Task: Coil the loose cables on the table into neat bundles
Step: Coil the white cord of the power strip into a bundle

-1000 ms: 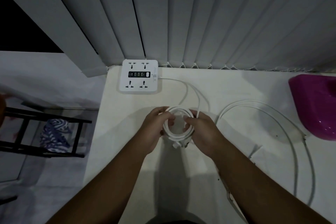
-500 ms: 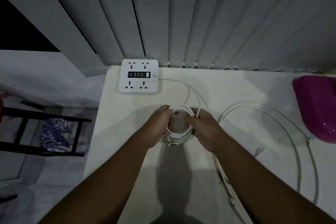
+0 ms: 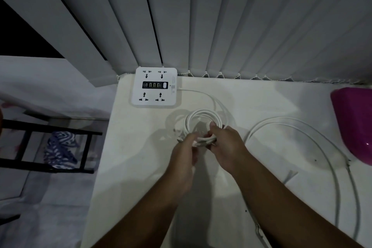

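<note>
Coiled cable first: a small white ring of several turns, held just above or on the table in front of the power strip. The right hand has its fingers curled over the near side of the ring, thumb beneath, clamping the turns together. The left hand meets the same near side from the left. Its fingertips appear to pinch the bundle or its tail end, but that hand is blurred, so which one is hard to say.

By my reading, this first bundle is nearly finished: the turns are gathered and even, and what remains is securing the end and setting it down. A thin lead runs from the strip's right side toward the ring and seems to belong to it, though where the two meet is hidden behind the coil.

Much is left. To the right a long loose cable lies in wide double arcs across the tabletop, sweeping toward the near right corner — none of it wound.

As for room, the table's left edge drops off close beside the left forearm, with a black rack below. Vertical blinds close off the far edge. A magenta tub stands at the far right, just beyond the outer arc. The open middle, between the hands and the arcs, looks ample for winding.
</note>
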A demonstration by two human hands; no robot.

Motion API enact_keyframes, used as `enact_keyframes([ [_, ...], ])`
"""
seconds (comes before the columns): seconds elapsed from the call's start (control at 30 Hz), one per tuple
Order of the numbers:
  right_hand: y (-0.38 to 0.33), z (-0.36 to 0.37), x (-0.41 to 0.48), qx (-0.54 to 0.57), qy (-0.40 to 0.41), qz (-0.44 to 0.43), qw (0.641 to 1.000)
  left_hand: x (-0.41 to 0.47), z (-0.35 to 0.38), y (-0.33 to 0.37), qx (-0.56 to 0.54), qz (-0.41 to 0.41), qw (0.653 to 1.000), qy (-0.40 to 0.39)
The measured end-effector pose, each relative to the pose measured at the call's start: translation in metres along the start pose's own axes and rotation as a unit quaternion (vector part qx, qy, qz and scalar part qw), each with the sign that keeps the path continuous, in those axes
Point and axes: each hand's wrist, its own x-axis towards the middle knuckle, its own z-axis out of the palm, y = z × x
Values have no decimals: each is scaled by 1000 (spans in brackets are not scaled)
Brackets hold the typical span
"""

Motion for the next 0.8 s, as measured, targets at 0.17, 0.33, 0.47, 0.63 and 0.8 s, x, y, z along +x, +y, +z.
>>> enact_keyframes([
  [0.17, 6, -1, 4, -86, 27, -8, 996, 29, 16, 14, -21, -5, 996, 84],
  [0.33, 7, -8, 9, -166, -19, -26, 986, 55, 19, 25, -9, 38, 990, 137],
  [0.47, -15, -4, 24, -52, -34, -55, 997, 70, 21, 37, 87, 96, 986, 108],
  [0.63, -40, 1, 38, -25, -68, 48, 996, 81, 25, 59, 190, 108, 976, 16],
  [0.8, -44, 2, 48, 10, 24, 73, 997, 81, 25, 66, 222, 91, 970, -38],
])
